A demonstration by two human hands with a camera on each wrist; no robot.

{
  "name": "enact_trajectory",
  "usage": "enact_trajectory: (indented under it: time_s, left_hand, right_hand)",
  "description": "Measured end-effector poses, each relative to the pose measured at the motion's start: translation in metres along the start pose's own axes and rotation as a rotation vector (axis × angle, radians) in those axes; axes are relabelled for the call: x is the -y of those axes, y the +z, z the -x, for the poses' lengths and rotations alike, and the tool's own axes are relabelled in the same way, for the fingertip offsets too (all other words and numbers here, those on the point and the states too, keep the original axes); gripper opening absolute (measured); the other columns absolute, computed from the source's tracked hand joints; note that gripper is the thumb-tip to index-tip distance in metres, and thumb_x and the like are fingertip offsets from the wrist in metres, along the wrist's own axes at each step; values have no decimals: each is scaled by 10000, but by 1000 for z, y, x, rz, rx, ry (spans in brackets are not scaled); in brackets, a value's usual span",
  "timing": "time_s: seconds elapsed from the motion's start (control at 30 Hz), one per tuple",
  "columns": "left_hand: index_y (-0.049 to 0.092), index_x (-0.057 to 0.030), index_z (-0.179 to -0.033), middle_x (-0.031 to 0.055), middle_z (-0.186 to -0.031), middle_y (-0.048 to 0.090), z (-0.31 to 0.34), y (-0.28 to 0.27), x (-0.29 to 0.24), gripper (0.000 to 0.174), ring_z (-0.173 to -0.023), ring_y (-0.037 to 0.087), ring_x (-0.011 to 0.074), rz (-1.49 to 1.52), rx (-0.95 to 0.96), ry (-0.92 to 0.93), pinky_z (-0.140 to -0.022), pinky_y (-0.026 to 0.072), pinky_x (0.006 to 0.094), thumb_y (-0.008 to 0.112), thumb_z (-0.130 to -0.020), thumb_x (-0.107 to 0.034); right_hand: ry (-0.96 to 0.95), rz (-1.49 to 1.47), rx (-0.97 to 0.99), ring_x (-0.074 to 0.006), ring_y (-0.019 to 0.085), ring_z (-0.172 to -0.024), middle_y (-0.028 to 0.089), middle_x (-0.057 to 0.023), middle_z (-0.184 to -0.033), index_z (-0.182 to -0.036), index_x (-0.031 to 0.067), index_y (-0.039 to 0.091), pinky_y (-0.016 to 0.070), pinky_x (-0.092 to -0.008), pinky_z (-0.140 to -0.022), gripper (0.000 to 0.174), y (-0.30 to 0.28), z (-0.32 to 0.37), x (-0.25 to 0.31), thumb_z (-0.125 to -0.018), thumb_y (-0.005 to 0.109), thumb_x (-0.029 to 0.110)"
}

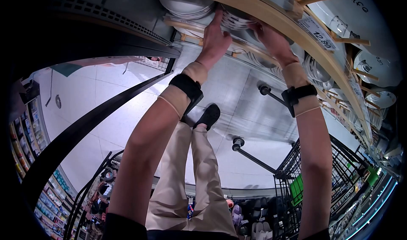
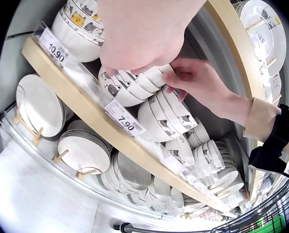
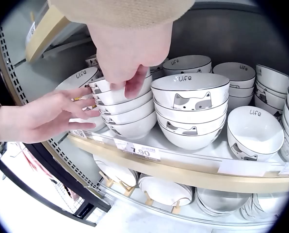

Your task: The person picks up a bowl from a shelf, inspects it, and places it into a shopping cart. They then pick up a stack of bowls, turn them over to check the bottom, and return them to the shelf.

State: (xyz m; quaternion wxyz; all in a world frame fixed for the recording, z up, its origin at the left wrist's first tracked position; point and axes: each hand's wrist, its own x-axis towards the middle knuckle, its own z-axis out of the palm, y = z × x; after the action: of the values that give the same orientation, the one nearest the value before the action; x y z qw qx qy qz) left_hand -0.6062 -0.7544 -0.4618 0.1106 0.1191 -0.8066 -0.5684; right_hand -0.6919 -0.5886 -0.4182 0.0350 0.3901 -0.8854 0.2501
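A stack of white cat-print bowls (image 3: 130,109) stands on the shelf, a hand on either side of it. My left hand (image 3: 47,116) is at the stack's left side, its fingers spread and nearly straight, fingertips right at the upper bowls. From the right, my right hand (image 2: 202,85) curls its fingers at the rim of the top bowl (image 2: 165,69); the wrist hides part of this grip in the right wrist view. Both hands reach in under a wooden shelf edge (image 1: 254,2) in the head view.
Another cat-print bowl stack (image 3: 190,114) stands close on the right, with a single tilted bowl (image 3: 255,133) beyond it. Price tags (image 2: 125,120) line the shelf front. Plates (image 2: 84,153) stand in wooden racks below. A black wire cart (image 1: 339,172) is at the right.
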Motion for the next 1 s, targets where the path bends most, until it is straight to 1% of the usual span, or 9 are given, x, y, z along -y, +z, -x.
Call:
enact_trajectory:
  time_s: [0.1, 0.2, 0.3, 0.4, 0.53, 0.63, 0.7, 0.83, 1.0]
  left_hand:
    - [299, -10, -1453, 201, -1176, 619, 1, -1, -7, 702, -957, 627, 259, -47, 32, -89, -851, 474, 282, 484, -776, 3]
    - [299, -26, -1460, 152, -1093, 642, 1, 0, -8, 713, -881, 586, 204, -22, 42, -127, -815, 469, 270, 484, -772, -4]
    - [309, -39, -1460, 114, -1030, 645, 0, 1, -7, 710, -802, 529, 159, 124, 14, -90, -796, 458, 251, 487, -773, -3]
    - [328, -30, -1451, 110, -1067, 643, 2, 1, -9, 693, -810, 518, 143, 121, 21, -128, -820, 449, 243, 494, -780, -3]
    - [342, -23, -1442, 138, -1225, 596, -1, 2, -1, 669, -854, 541, 164, 84, 21, -59, -856, 450, 258, 504, -793, -3]
    - [343, -21, -1439, 161, -1332, 537, -1, 2, 2, 662, -921, 576, 192, 41, 16, -43, -882, 457, 272, 510, -798, -6]
    - [341, -21, -1439, 173, -1374, 503, -1, 4, 3, 663, -970, 595, 218, 22, 7, -49, -901, 458, 280, 511, -799, -5]
    - [337, -33, -1443, 187, -1328, 536, -1, 5, 1, 670, -996, 603, 247, 22, -20, -32, -918, 457, 290, 509, -796, -10]
    - [345, -46, -1442, 207, -1221, 601, 1, 2, -5, 669, -950, 608, 253, -1, -7, -80, -904, 461, 301, 508, -794, -17]
  right_hand:
    - [-37, -3, -40, -304, 647, -812, 674, -143, -906, -1040, 67, 658, 502, -362, -721, 181, 5, 0, -5, -861, 643, 77]
    - [-36, -35, -73, -309, 646, -809, 673, -143, -897, -1020, 70, 670, 502, -365, -720, 162, 8, 0, -4, -862, 642, 84]
    - [-20, -54, -103, -315, 643, -818, 671, -147, -901, -998, 68, 679, 501, -372, -730, 144, 10, -1, 6, -861, 637, 81]
    - [10, -44, -108, -320, 639, -829, 665, -158, -909, -1011, 69, 674, 497, -380, -738, 158, 15, -2, 13, -859, 631, 69]
    - [9, -13, -77, -330, 633, -828, 657, -174, -912, -1050, 77, 656, 495, -383, -735, 191, 14, -1, 10, -861, 630, 63]
    - [171, -129, 70, -341, 628, -814, 653, -182, -900, -1066, 83, 645, 495, -387, -730, 206, 5, 3, 3, -863, 627, 57]
    - [71, -51, -6, -340, 628, -809, 655, -176, -904, -1062, 87, 648, 495, -385, -725, 197, 5, 2, 2, -867, 629, 74]
    - [-44, -19, -91, -338, 630, -803, 660, -160, -899, -1036, 90, 666, 497, -381, -720, 166, 5, 0, 7, -875, 631, 112]
    - [16, 39, -141, -343, 636, -815, 667, -157, -893, -992, 100, 692, 507, -388, -722, 139, 11, 0, 15, -871, 642, 146]
